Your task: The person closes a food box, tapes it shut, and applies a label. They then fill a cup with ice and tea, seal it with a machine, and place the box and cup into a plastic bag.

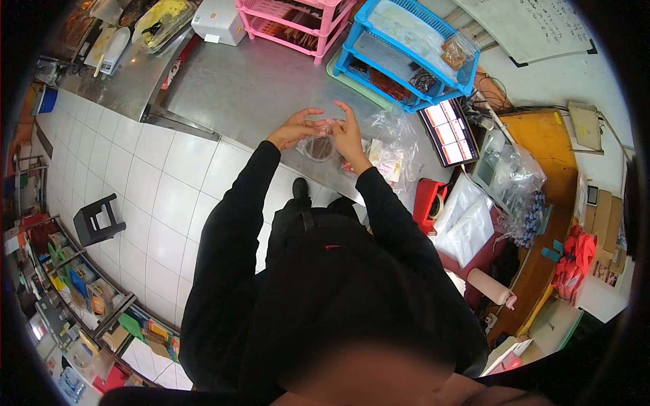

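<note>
At the near edge of the metal counter (223, 81), a small clear plastic bag (317, 147) with something brown in it hangs between my hands. My left hand (296, 130) pinches the top of this bag from the left, thumb and index finger brought together. From the other side, my right hand (349, 137) grips the bag's top with bent fingers. Just right of my right hand lies a larger clear bag (399, 132), crumpled, beside some red and white packets (384, 164). What the brown contents are, I cannot make out.
Behind my hands stand a blue tiered rack (406, 51) and a pink rack (284, 30). A lit screen (449, 132) is at the right, above a red tape dispenser (428, 203) and white plastic bags (464, 220). A black stool (99, 220) stands on the tiled floor.
</note>
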`<state>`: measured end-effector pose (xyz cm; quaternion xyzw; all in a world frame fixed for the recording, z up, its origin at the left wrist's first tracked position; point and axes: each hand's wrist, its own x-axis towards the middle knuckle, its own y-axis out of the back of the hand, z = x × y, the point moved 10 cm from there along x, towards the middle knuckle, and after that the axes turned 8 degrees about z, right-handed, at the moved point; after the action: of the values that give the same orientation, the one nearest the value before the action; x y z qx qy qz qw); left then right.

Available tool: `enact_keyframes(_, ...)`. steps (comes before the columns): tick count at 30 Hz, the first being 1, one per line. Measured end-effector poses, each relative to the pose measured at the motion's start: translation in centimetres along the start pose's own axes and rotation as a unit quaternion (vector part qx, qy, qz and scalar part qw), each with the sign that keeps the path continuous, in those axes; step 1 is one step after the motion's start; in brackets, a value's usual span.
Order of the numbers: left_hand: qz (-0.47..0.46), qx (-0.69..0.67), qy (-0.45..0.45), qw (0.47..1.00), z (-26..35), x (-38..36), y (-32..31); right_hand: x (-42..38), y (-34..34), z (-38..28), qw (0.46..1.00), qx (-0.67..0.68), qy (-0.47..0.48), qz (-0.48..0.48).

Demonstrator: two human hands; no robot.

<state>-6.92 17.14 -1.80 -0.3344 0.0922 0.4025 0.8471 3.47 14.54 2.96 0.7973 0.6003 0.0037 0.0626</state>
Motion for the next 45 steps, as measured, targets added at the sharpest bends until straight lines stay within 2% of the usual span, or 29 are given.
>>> enact_keyframes(2, 0.064, 0.122, -0.119, 0.983, 2.3, -0.4, 0.4, 0.1, -0.1, -0.2, 1.000, -0.008, 0.003, -0.014)
enact_keyframes(3, 0.064, 0.122, -0.119, 0.983, 2.3, -0.7, -0.3, -0.1, -0.2, -0.5, 1.000, -0.008, 0.003, -0.014)
enact_keyframes(4, 0.157, 0.214, -0.212, 0.940, 4.0, -1.7, 0.0, -0.4, 0.1, -1.0, 1.000, 0.027, 0.009, 0.008)
enact_keyframes(5, 0.246, 0.300, -0.299, 0.872, 5.9, -3.3, -0.1, -0.8, 0.5, -1.4, 0.998, 0.062, 0.015, 0.029)
enact_keyframes(6, 0.248, 0.300, -0.298, 0.872, 5.1, -3.1, 0.0, -1.2, 0.3, -1.6, 0.998, 0.062, 0.013, 0.028)
enact_keyframes(8, 0.304, 0.398, -0.370, 0.782, 5.4, -4.2, -0.4, -1.8, 0.4, -2.6, 0.997, 0.027, 0.055, 0.040)
enact_keyframes(9, 0.304, 0.398, -0.370, 0.782, 5.2, -4.2, -0.4, -1.8, 0.5, -2.8, 0.997, 0.027, 0.056, 0.039)
enact_keyframes(11, 0.267, 0.546, -0.280, 0.743, 3.4, -2.7, -1.0, -1.9, 0.7, -3.3, 0.996, -0.027, 0.085, 0.027)
enact_keyframes(12, 0.265, 0.546, -0.280, 0.744, 3.6, -2.7, -0.8, -1.9, 1.0, -3.3, 0.996, -0.028, 0.084, 0.029)
enact_keyframes(13, 0.204, 0.405, -0.251, 0.855, 2.8, -1.9, -0.3, -1.9, 1.2, -3.5, 0.993, -0.053, 0.104, 0.024)
enact_keyframes(14, 0.137, 0.250, -0.214, 0.934, 2.0, -1.4, -0.4, -1.8, 1.2, -3.8, 0.989, -0.076, 0.125, 0.020)
enact_keyframes(15, 0.136, 0.250, -0.213, 0.935, 2.9, -1.9, -0.7, -1.7, 1.2, -3.8, 0.989, -0.076, 0.125, 0.021)
enact_keyframes(17, 0.125, 0.131, -0.106, 0.978, 2.3, -2.0, -0.6, -1.6, 1.4, -3.9, 0.989, -0.064, 0.128, 0.037)
enact_keyframes(20, 0.159, 0.086, -0.098, 0.979, 1.7, -0.5, 1.2, -2.1, 1.0, -4.9, 0.973, -0.121, 0.185, 0.071)
enact_keyframes(21, 0.157, 0.086, -0.098, 0.979, 1.6, 0.1, 1.5, -2.3, 0.9, -4.9, 0.972, -0.122, 0.185, 0.073)
enact_keyframes(23, 0.244, -0.004, -0.106, 0.964, 1.2, 0.8, 4.2, -2.9, 0.5, -3.8, 0.983, -0.120, 0.131, 0.048)
enact_keyframes(27, 0.324, 0.029, -0.149, 0.934, 0.6, 1.5, 8.4, -5.2, 0.3, 0.5, 0.970, -0.176, 0.165, 0.025)
enact_keyframes(29, 0.366, 0.041, -0.133, 0.920, -0.1, 1.2, 9.5, -5.9, 0.7, 2.4, 0.993, -0.063, 0.097, 0.006)
enact_keyframes(32, 0.342, 0.054, -0.122, 0.930, -0.6, 1.7, 9.1, -6.2, 1.2, 3.7, 0.996, -0.085, 0.036, -0.007)
enact_keyframes(35, 0.297, 0.047, -0.100, 0.948, -2.3, 2.6, 10.0, -6.2, 1.4, 2.2, 0.993, -0.112, 0.031, -0.035)
enact_keyframes(36, 0.299, 0.044, -0.052, 0.952, -2.2, 2.1, 9.2, -6.1, 2.5, 0.6, 0.992, -0.119, 0.033, -0.015)
enact_keyframes(37, 0.301, 0.042, -0.003, 0.953, -1.6, 0.9, 8.1, -6.8, 2.2, -2.9, 0.973, -0.186, 0.131, -0.049)
enact_keyframes(39, 0.218, 0.109, 0.025, 0.970, -0.6, 0.2, 5.8, -7.0, 4.1, -7.5, 0.937, -0.260, 0.218, -0.076)
enact_keyframes(40, 0.209, 0.110, 0.026, 0.971, -1.3, 0.1, 4.6, -6.5, 7.3, -9.4, 0.954, -0.205, 0.215, -0.046)
enact_keyframes(41, 0.286, 0.139, -0.064, 0.946, 0.2, -0.6, 5.1, -5.8, 10.6, -10.9, 0.966, -0.146, 0.213, -0.017)
enact_keyframes(42, 0.361, 0.166, -0.155, 0.904, 1.9, -2.0, 5.5, -4.2, 15.5, -11.7, 0.966, -0.151, 0.202, 0.059)
enact_keyframes(43, 0.361, 0.168, -0.157, 0.904, 1.9, -2.4, 4.5, -2.6, 21.0, -12.7, 0.947, -0.220, 0.189, 0.140)
enact_keyframes(44, 0.389, 0.293, -0.292, 0.823, 5.1, -4.3, 2.0, -0.9, 27.1, -12.4, 0.917, -0.234, 0.212, 0.242)
enact_keyframes(45, 0.402, 0.407, -0.415, 0.708, 7.1, -6.4, -1.7, 0.5, 32.1, -14.3, 0.882, -0.250, 0.254, 0.308)
